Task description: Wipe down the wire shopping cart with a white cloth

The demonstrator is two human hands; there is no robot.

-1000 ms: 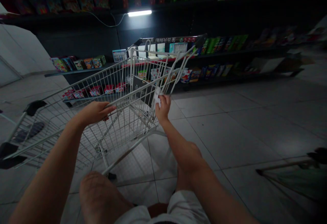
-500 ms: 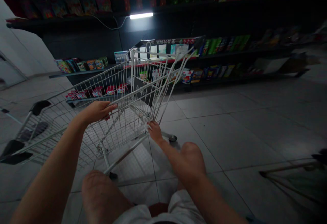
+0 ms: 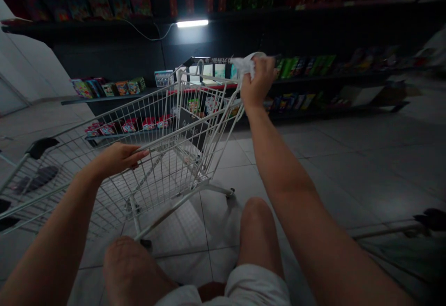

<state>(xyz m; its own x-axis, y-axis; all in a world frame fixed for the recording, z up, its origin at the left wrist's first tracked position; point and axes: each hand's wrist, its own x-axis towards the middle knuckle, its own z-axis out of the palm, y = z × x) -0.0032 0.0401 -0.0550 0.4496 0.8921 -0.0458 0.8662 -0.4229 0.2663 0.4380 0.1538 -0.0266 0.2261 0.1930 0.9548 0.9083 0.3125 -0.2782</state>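
A wire shopping cart (image 3: pixel 167 157) stands at an angle before my knees, its push handle (image 3: pixel 212 60) at the far end. My left hand (image 3: pixel 120 158) is closed over the cart's near top rail, thumb and fingers around the wire. At the right end of the handle, my right hand (image 3: pixel 259 80) grips a crumpled white cloth (image 3: pixel 246 64) and holds it against the bar. Part of the handle is hidden by that hand and cloth. A dark panel with a printed sign (image 3: pixel 192 129) hangs inside the cart's rear.
Dark shelving (image 3: pixel 111 59) with bottles, bags and boxes runs along the back, lit by a tube light (image 3: pixel 193 23). Tiled floor (image 3: pixel 334 171) extends to the right. A thin-framed object with a dark end (image 3: pixel 432 220) lies at the lower right.
My right hand has risen from the cart's lower rear frame to the right end of the handle, with the white cloth now plainly visible. My left hand has shifted slightly left with the cart.
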